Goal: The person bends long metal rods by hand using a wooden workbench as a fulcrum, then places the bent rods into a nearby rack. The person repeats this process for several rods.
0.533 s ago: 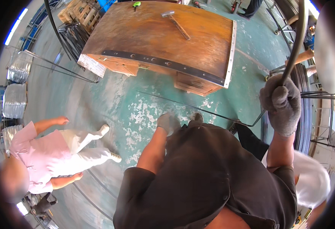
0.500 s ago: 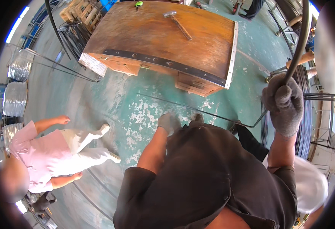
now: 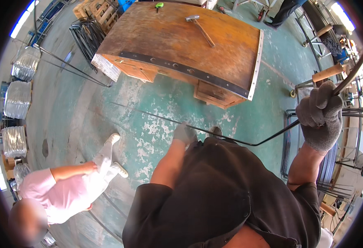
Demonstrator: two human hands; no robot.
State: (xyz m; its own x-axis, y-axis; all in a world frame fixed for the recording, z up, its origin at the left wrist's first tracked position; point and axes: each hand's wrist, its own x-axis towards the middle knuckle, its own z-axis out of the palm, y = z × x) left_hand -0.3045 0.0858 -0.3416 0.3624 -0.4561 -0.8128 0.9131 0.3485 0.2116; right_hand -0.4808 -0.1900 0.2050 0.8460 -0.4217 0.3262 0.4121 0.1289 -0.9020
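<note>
My right hand, in a grey knitted glove, is raised at the right with its fingers wrapped round a bent black metal rod. One end of the rod rises past the fist toward the upper right. Below the fist it runs down to a bend in front of my body, then stretches left above the floor. My left hand, also gloved, is low in front of my waist. The rod passes across its upper edge; whether they touch I cannot tell, and its fingers are blurred.
Ahead stands a wooden workbench with a metal-edged top, carrying a hammer and a small green object. A person in a pink shirt is at my left. Black rods lean by pallets; bent frames are stacked at right.
My right hand has shifted to the right and slightly down, and the rod has swung with it, its bend now lower and further left. The person in pink has moved nearer the lower edge.
</note>
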